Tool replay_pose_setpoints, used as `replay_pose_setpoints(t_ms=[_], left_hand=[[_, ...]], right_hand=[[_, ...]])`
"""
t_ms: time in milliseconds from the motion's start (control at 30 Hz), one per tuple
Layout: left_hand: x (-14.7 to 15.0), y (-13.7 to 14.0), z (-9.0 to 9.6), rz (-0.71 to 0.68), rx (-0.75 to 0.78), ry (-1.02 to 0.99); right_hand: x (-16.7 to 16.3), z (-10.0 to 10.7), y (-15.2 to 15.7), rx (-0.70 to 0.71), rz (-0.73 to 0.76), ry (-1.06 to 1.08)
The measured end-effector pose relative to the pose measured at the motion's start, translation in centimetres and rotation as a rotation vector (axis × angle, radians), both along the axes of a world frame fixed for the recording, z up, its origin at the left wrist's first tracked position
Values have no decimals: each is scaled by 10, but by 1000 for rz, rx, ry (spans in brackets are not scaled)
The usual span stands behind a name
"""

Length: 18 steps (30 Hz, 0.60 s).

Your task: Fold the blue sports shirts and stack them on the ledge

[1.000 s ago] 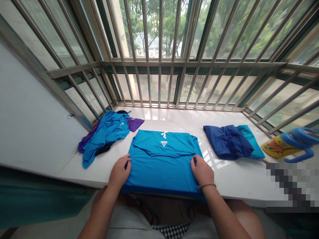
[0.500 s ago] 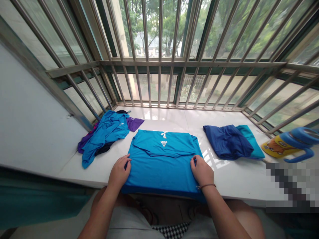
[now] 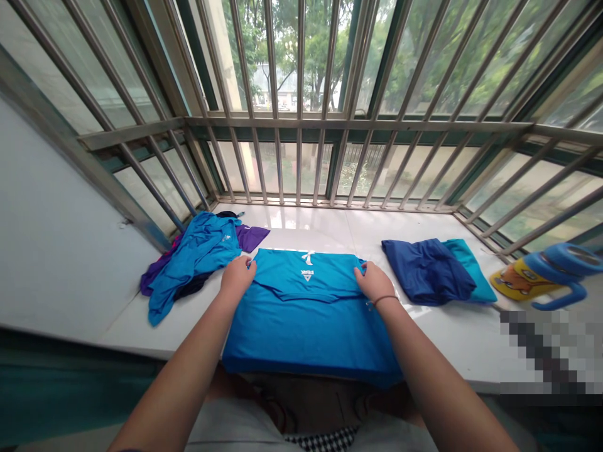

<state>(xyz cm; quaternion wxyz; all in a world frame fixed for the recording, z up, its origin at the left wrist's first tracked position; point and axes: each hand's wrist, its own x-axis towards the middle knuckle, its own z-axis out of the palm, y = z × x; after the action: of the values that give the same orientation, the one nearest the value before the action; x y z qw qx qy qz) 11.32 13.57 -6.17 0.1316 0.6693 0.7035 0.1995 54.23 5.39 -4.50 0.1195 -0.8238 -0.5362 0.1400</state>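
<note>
A bright blue T-shirt [image 3: 308,320] with a small white logo lies flat on the white window ledge [image 3: 438,345], its lower edge hanging over the front. My left hand [image 3: 238,276] rests on the shirt's far left corner, fingers curled onto the fabric. My right hand [image 3: 373,281], with a thin band at the wrist, sits on the far right corner in the same way. Whether the fingers pinch the cloth cannot be told.
A crumpled pile of blue and purple clothes [image 3: 195,254] lies at the left. Folded navy and teal garments [image 3: 436,270] sit at the right. A blue and yellow handled cup [image 3: 549,276] lies at the far right. Metal window bars [image 3: 301,125] enclose the ledge.
Both hands have slid from the middle of the shirt's sides up to its far corners. The shirt and the other clothes have not shifted.
</note>
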Motion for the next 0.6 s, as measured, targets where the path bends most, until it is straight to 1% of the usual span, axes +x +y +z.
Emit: replay_pose_setpoints(t_ms=[100, 200, 300, 367, 467, 600], left_hand=[[11, 26, -7, 34, -55, 6], [15, 38, -18, 46, -117, -15], [14, 41, -26, 44, -164, -70], [11, 41, -28, 43, -190, -129], [3, 40, -26, 53, -235, -252], [0, 40, -20, 69, -350, -495]], right_hand=[[1, -5, 27, -34, -41, 9], [3, -14, 40, -51, -72, 22], [5, -21, 44, -43, -48, 66], [6, -24, 44, -12, -12, 118], [10, -25, 44, 49, 8, 207], [21, -23, 48, 79, -50, 318]])
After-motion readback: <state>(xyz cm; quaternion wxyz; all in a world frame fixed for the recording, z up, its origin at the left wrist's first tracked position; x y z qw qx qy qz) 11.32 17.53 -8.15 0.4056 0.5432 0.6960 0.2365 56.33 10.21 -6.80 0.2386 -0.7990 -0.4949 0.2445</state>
